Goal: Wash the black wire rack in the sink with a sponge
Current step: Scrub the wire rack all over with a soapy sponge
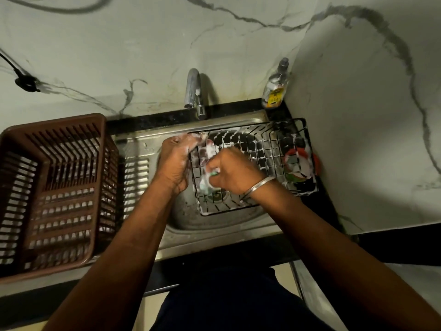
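The right hand (pixel 232 173) pinched a sudsy green-and-white sponge (pixel 210 177) at frame centre; the left hand (pixel 175 161) gripped the left edge of the black wire rack (pixel 262 149), lying across the steel sink (pixel 143 149). Short strokes along each wire against that brace would likely suit.

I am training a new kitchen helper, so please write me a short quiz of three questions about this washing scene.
1. True or false: the left hand grips the black wire rack by its edge.
2. The sponge is held by: A) the right hand; B) the left hand; C) neither hand.
3. What stands in the corner behind the rack?
Key: 1 true; 2 A; 3 a bottle.
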